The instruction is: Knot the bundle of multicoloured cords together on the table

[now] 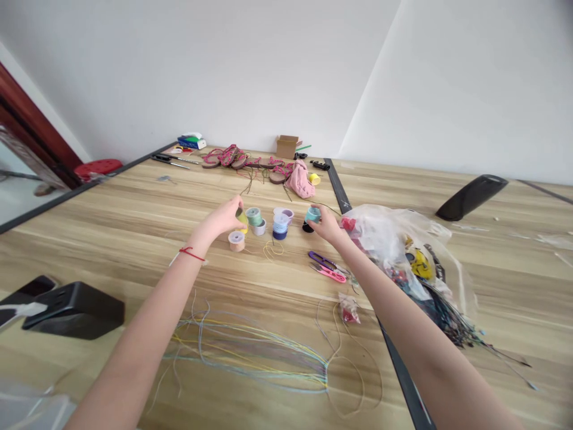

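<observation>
My left hand (228, 216) is closed on an olive-green thread spool (242, 218), with a bit of yellow showing just below it. My right hand (326, 224) grips a light-blue thread spool (313, 214) that sits above a black spool (307, 227). Between the hands stand a mint-green spool (253, 216), a pale grey spool (259, 227), a lilac spool (287, 216) and a light-blue spool (280, 224) on a navy one (280, 235). A peach spool (236, 241) is just in front of my left hand.
Pastel cords (268, 352) joined at one end lie nearest me. Purple snips (323, 260) and pink snips (330, 273) rest near my right forearm, beside a plastic bag (385, 230). A black box (80, 310) stands left; pink-and-brown braids (230, 156) lie at the back.
</observation>
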A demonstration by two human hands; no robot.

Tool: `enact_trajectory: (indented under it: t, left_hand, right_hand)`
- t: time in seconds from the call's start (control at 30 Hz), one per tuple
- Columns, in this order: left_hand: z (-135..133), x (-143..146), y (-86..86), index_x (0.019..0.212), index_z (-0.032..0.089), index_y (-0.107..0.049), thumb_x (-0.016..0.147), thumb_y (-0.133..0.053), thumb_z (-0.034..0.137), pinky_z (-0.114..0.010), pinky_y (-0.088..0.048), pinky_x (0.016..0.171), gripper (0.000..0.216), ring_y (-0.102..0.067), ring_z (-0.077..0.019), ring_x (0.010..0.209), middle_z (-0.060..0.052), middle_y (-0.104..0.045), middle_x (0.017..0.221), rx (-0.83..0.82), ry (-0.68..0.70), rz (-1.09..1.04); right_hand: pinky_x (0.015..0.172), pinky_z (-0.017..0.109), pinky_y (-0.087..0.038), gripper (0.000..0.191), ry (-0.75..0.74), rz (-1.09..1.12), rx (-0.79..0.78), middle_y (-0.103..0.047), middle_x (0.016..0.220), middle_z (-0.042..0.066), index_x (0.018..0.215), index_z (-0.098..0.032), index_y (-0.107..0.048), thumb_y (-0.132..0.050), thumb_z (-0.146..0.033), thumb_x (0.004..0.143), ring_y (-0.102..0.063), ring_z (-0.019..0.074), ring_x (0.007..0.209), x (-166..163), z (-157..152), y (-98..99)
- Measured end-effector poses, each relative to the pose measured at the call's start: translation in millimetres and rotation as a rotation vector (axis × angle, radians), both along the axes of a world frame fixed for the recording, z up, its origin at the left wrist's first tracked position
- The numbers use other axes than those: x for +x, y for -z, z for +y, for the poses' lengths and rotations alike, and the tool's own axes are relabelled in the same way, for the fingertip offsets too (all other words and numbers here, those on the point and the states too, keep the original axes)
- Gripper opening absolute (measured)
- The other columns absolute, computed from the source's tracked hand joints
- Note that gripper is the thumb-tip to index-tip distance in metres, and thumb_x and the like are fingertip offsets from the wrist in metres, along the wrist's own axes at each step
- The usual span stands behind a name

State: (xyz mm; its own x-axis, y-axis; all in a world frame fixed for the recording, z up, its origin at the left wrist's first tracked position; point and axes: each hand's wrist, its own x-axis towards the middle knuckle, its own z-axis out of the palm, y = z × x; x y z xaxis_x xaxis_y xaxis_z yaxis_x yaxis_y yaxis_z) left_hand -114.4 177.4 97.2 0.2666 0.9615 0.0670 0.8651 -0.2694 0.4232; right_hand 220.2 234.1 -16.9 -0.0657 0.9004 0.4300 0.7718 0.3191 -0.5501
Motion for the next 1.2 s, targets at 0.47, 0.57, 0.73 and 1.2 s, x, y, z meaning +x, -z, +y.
enact_trajectory:
  t: [0.47, 0.57, 0.73, 1.2]
  left_hand:
    - [58, 23, 28.0, 0.115, 0.022, -0.055, 0.077, -0.068, 0.030, -0.038, -0.045, 0.098, 0.041, -0.056, -0.0241, 0.115, -0.007, -0.059, 0.126, 0.074, 0.216, -0.186]
    - [57, 29, 30.3, 0.118, 0.023, -0.055, 0.074, -0.069, 0.023, -0.038, -0.042, 0.104, 0.047, -0.054, -0.0236, 0.121, -0.007, -0.058, 0.131, 0.094, 0.262, -0.190]
    - [49, 40, 32.6, 0.127, 0.024, -0.053, 0.076, -0.067, 0.019, -0.039, -0.037, 0.110, 0.053, -0.050, -0.0238, 0.128, -0.009, -0.054, 0.139, 0.119, 0.273, -0.194]
    - [14, 28, 9.1, 0.155, 0.013, -0.014, 0.079, -0.073, 0.039, -0.049, -0.022, 0.120, 0.100, -0.020, -0.0338, 0.150, -0.023, -0.018, 0.161, 0.151, 0.067, -0.102]
  right_hand:
    - [0.113, 0.055, -0.030, 0.064, -0.285, -0.013, 0.280, -0.046, 0.143, 0.016, 0.142, -0.021, -0.038, -0.058, -0.033, 0.083, -0.039, 0.0316, 0.136, -55, -41, -26.3]
    - [0.109, 0.052, -0.038, 0.072, -0.333, 0.037, 0.120, -0.048, 0.140, 0.017, 0.144, -0.020, -0.035, -0.064, -0.028, 0.079, -0.046, 0.0306, 0.130, -79, -43, -18.9]
    - [0.100, 0.051, -0.047, 0.067, -0.288, 0.091, 0.004, -0.057, 0.128, 0.016, 0.140, -0.019, -0.037, -0.060, -0.018, 0.078, -0.058, 0.0290, 0.118, -89, -38, 1.8]
    - [0.102, 0.049, -0.051, 0.066, -0.212, 0.194, 0.134, -0.046, 0.141, 0.018, 0.146, -0.022, -0.028, -0.058, -0.029, 0.088, -0.059, 0.0252, 0.119, -50, -144, -40.3]
